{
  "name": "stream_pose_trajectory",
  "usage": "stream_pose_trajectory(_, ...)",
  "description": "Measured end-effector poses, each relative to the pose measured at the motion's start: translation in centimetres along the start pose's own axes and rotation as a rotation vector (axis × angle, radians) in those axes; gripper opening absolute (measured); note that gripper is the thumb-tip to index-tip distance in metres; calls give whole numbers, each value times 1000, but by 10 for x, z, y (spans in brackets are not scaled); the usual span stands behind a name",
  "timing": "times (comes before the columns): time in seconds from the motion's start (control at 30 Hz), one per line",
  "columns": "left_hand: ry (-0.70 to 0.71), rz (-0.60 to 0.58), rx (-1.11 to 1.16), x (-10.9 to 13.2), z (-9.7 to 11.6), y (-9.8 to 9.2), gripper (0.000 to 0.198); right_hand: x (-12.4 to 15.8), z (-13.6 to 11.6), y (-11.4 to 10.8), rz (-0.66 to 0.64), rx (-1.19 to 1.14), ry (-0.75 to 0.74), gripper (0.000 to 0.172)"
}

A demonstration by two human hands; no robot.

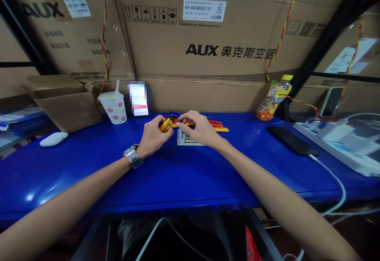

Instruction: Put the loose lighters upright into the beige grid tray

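Note:
My left hand (154, 136), with a metal watch on the wrist, is closed around a small round yellow object (165, 125) at the far middle of the blue table (190, 170). My right hand (198, 128) pinches the same yellow piece from the right, its fingers curled. Under my right hand lies a white boxed item with a grid (186, 139). Behind my hands lie several red and yellow tools (216, 125), partly hidden.
A paper cup with a straw (113, 107) and a white mouse (54, 138) sit at the left. A drink bottle (273, 98), a black phone (291, 140) and a white power strip (335, 144) sit at the right. Large cardboard boxes (208, 43) form the back wall.

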State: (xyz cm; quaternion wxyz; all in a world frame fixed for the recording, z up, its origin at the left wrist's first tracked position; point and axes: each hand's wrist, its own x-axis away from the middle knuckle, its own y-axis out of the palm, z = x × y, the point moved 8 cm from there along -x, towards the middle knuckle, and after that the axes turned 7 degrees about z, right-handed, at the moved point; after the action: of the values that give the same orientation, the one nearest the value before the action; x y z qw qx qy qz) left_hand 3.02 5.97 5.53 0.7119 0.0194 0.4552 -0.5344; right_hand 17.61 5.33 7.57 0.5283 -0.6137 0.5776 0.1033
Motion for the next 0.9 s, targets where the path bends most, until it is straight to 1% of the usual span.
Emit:
stream_pose_trajectory(0.1,57,-46,29,8,16,3,17,0,-11,6,19,-42,-20,21)
stream_pose_trajectory(0.17,94,-64,48,13,25,4,17,-1,-13,7,30,-87,-16,19)
stream_pose_trajectory(0.23,128,-81,91,14,31,5,21,-4,-7,1,76,-162,30,20)
stream_pose_trajectory(0.27,143,-90,118,14,31,5,24,-5,-1,-5,120,-205,65,21)
stream_pose_trajectory(0.33,163,-108,153,10,25,7,28,-6,19,-22,243,-278,140,25)
stream_pose_trajectory(0.37,174,-99,133,7,18,7,27,-6,29,-32,308,-285,164,25)
stream_pose_trajectory(0.4,177,-96,75,4,10,8,25,-5,41,-40,354,-278,189,26)
stream_pose_trajectory(0.43,172,-101,6,1,0,10,24,-3,53,-45,366,-267,217,26)
stream_pose_trajectory(0.5,186,-146,-138,-3,-18,16,29,0,73,-48,329,-220,256,26)
stream_pose_trajectory(0.53,207,-189,-209,-3,-24,21,33,1,81,-47,299,-185,261,26)
stream_pose_trajectory(0.63,192,-348,-420,1,-44,37,44,6,91,-32,147,-92,253,24)
stream_pose_trajectory(0.7,155,-423,-515,5,-50,42,45,8,89,-20,59,-58,234,23)
stream_pose_trajectory(0.77,144,-463,-558,7,-50,45,42,8,81,-12,4,-14,190,22)
stream_pose_trajectory(0.83,154,-480,-563,8,-45,46,38,7,72,-8,-28,45,134,22)
stream_pose_trajectory(0.9,153,-480,-546,7,-41,45,35,6,66,-6,-31,79,107,23)
